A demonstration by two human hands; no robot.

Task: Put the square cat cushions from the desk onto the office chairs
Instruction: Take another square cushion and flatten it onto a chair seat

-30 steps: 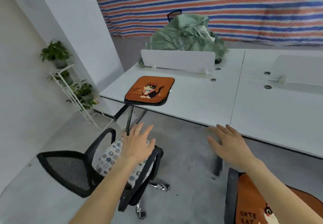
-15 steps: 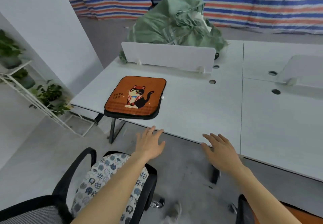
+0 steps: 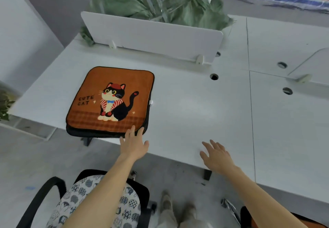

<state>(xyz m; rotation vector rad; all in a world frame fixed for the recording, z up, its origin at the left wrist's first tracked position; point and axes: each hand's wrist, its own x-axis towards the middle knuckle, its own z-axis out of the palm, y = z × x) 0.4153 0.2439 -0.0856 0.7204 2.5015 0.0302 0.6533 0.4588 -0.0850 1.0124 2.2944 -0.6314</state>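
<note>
Cushion [image 3: 110, 101]: it lies flat on the desk [image 3: 195, 117], directly ahead of your left fingertips, with its near edge slightly over the desk's front edge.
Left hand [image 3: 133, 146]: your fingers are straight and spread, and the tips appear to touch the cushion's near right corner. Nothing is held yet.
Right hand [image 3: 216, 156]: your fingers are spread and relaxed over bare desk, well apart from the cushion.
Handling: expect a light, soft, padded square that sags if you lift it by one corner. The plush top should not slip, and there is no breakage risk.
Where to grip: use the overhanging near edge. Slide your left fingers under it with the thumb on top, then bring your right hand across to the right edge, so that both hands carry the cushion level.
Chair [image 3: 80, 190]: the seat sits directly below your left forearm. Judge this the likely drop point: a short pull back and down.
Caution: the small white tag on the cushion's right edge may snag, so grip clear of it.
</note>
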